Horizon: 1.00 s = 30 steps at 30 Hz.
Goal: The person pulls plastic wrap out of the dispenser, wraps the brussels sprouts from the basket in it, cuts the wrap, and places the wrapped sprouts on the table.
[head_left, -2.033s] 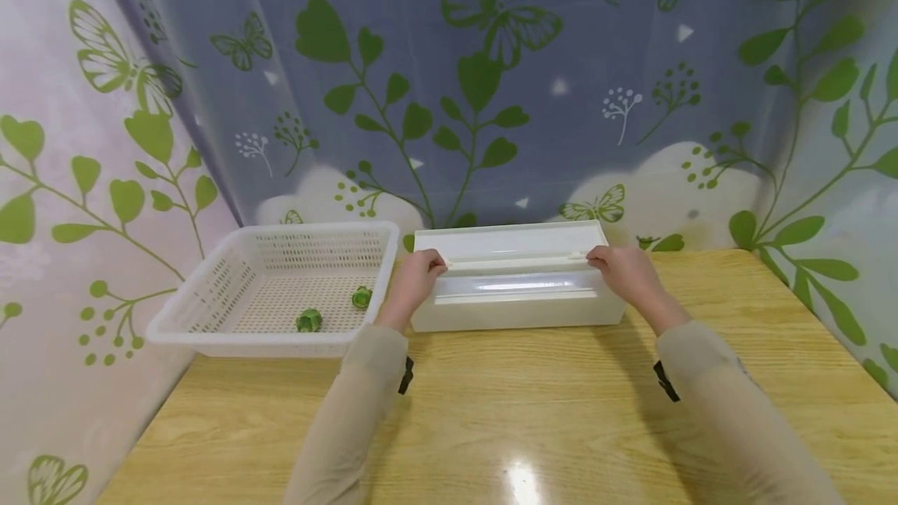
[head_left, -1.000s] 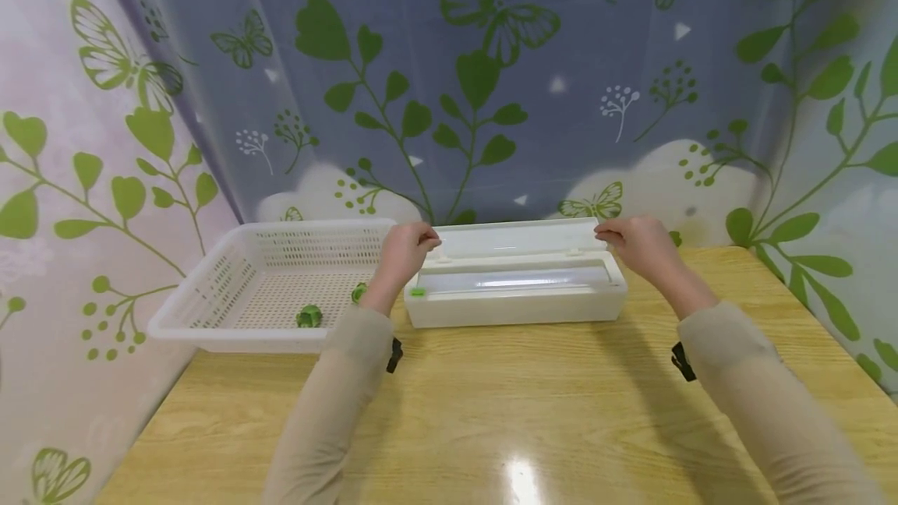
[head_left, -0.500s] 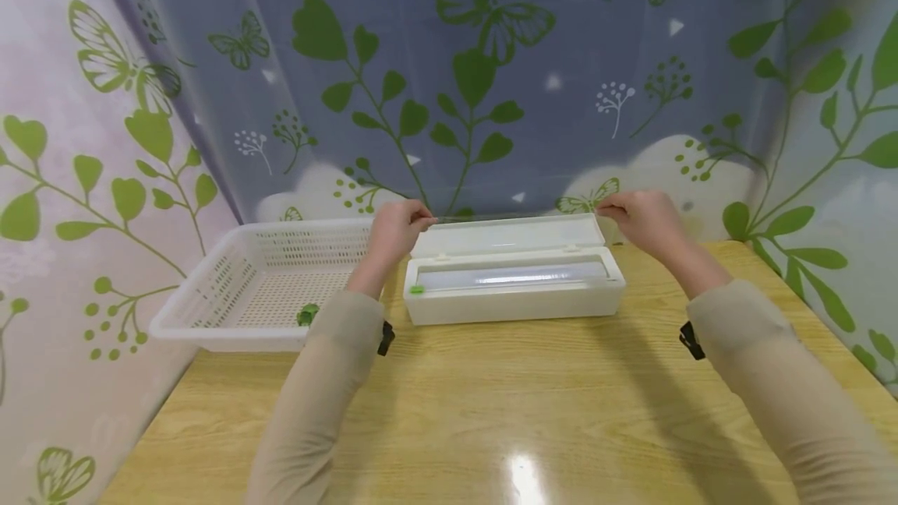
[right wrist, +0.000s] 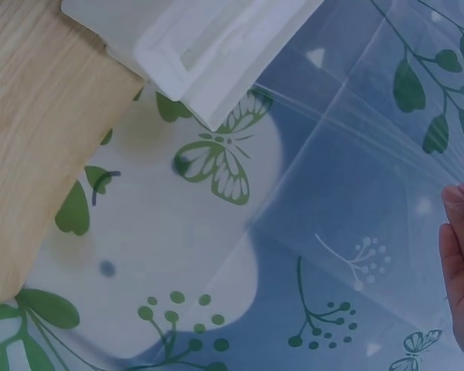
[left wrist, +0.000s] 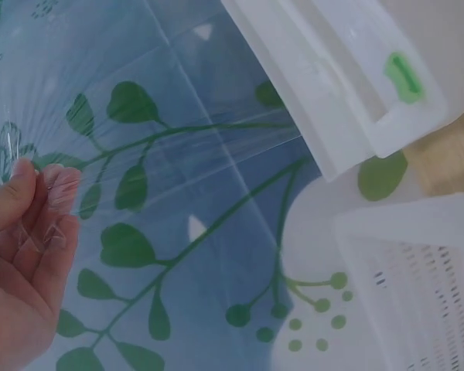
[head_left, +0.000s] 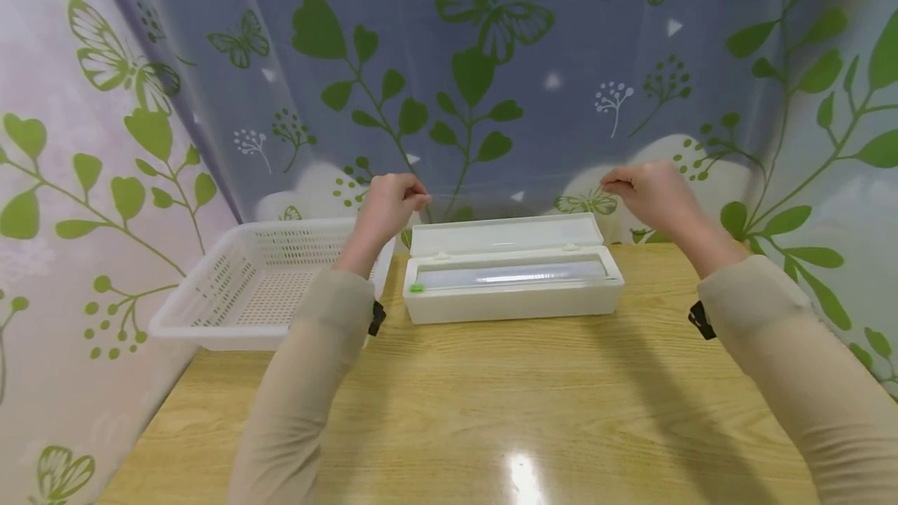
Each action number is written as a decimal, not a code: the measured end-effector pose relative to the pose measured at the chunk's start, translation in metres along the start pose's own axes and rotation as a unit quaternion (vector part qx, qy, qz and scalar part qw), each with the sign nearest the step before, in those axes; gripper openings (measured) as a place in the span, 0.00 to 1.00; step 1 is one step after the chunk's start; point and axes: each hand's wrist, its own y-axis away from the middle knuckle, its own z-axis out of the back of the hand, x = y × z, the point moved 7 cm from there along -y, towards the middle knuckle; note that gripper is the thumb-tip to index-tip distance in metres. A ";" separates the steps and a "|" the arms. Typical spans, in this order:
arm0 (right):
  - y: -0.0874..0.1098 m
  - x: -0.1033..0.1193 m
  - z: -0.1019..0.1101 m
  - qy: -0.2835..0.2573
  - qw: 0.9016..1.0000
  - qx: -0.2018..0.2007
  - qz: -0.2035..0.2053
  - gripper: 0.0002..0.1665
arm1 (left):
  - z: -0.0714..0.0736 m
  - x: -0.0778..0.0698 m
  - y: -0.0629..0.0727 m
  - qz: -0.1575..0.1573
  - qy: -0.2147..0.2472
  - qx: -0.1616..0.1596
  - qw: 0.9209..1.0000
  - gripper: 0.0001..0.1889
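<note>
A white cling film dispenser (head_left: 512,304) lies lengthwise on the table, its lid (head_left: 507,235) tipped back. Inside, the roll (head_left: 526,274) shows as a shiny band. Clear cling film (left wrist: 209,143) stretches from the box in creases to my left hand (head_left: 387,205), which pinches one corner between thumb and fingers. Its other corner is pinched by my right hand (head_left: 652,189); fine folds of film (right wrist: 371,127) converge on those fingertips in the right wrist view. Both hands are raised behind and above the lid, one toward each end. In the head view the film hardly shows.
A white perforated basket (head_left: 238,333) stands left of the dispenser, partly behind my left forearm. A green slider (head_left: 417,287) sits at the dispenser's left end. Behind the wooden table (head_left: 477,411) hangs a curtain (head_left: 393,100) with leaves and butterflies.
Both hands have risen and moved back from the dispenser's front, spreading slightly apart and drawing film out. The green sprouts in the basket are now hidden by my left arm.
</note>
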 end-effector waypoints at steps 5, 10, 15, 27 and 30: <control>-0.007 0.002 0.011 0.003 1.000 0.005 -0.010 0.08 | 0.011 -0.005 -0.006 0.007 0.013 0.001 1.000 0.08; -0.013 0.007 0.024 0.002 1.000 -0.008 -0.006 0.08 | 0.023 -0.011 -0.011 0.004 0.016 -0.010 1.000 0.08; -0.019 0.010 0.037 0.005 1.000 -0.016 -0.014 0.09 | 0.035 -0.019 -0.014 0.004 0.012 -0.018 1.000 0.08; -0.037 0.022 0.062 0.022 0.999 -0.008 -0.032 0.12 | 0.066 -0.035 -0.024 -0.002 -0.019 -0.046 0.999 0.08; -0.042 0.025 0.068 0.028 0.999 -0.005 -0.038 0.12 | 0.073 -0.040 -0.026 -0.007 -0.031 -0.057 0.998 0.08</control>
